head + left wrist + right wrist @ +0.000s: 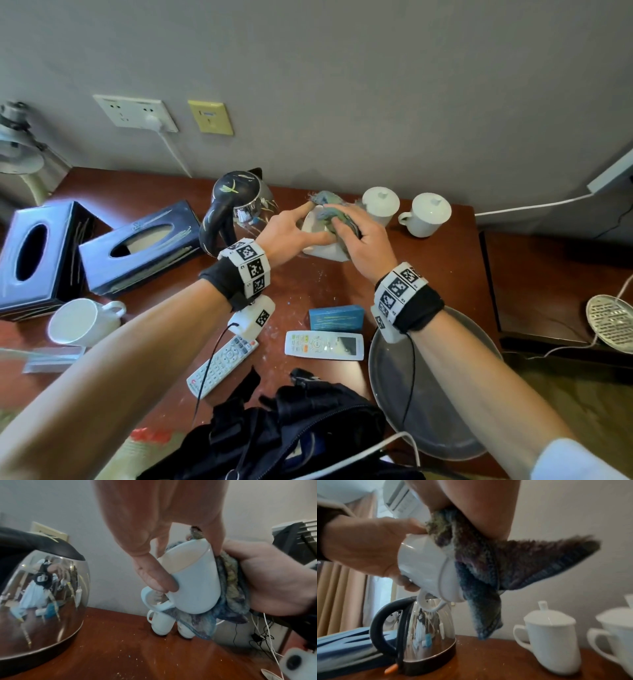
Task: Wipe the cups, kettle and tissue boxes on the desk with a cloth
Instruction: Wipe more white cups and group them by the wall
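Head view: left hand (291, 233) grips a white cup (318, 236), held tilted above the table (445, 260) btwn kettle (239, 205) & two lidded cups (380, 204). Right hand (363, 243) presses a blue-green cloth (330, 205) against it, fingers curled on the cloth.

Left wrist view: thumb on cup wall, handle pointing down; cloth bunched on the cup's far side.

Right wrist view: cloth covers the cup's mouth, loose corners hanging; kettle below, two tissue boxes (137, 240) to the left.
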Motion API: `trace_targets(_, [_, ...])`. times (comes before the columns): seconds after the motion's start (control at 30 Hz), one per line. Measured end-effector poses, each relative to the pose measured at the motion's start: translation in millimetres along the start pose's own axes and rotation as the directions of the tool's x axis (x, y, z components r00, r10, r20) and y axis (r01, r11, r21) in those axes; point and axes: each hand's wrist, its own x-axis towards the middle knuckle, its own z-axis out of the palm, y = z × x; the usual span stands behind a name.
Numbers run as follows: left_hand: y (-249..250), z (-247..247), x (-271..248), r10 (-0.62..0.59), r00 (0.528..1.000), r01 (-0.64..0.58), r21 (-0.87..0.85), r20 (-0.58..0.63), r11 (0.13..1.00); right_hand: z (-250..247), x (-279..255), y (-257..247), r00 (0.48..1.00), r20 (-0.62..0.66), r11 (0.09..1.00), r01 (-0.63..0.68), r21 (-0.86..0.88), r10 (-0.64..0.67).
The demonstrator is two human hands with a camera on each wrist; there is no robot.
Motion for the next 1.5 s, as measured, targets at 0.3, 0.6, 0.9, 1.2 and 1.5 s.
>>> trace_targets(0.3, [2,4,-4,-0.024,1.000,0.025,-0.053,0.017,0.998,-7,10,2,0.903,-0.047,0.867,-0.393,0.307,0.426])
trace_targets(0.6, [5,1,4,-0.068,0.994,0.087,-0.241,0.084,0.967,-11,-8,7,0.997,-0.010,0.972,-0.079,0.220,0.083])
trace_targets(0.9, [7,2,1,0.160,0.987,-0.152,0.210,-0.021,0.966,-9,31,2,0.819,-0.085,0.720,-0.443,0.534,0.567])
trace_targets(1.2, [-1,9,6,-0.010,0.992,0.000,0.082,0.123,0.997,-6,25,17,0.637,-0.043,0.516,-0.581,0.629,0.770])
trace_targets(1.5, [7,12,9,-0.097,0.981,0.141,-0.280,0.167,0.950,2,18,23,0.698,-0.151,0.644,-0.527,0.554,0.700])
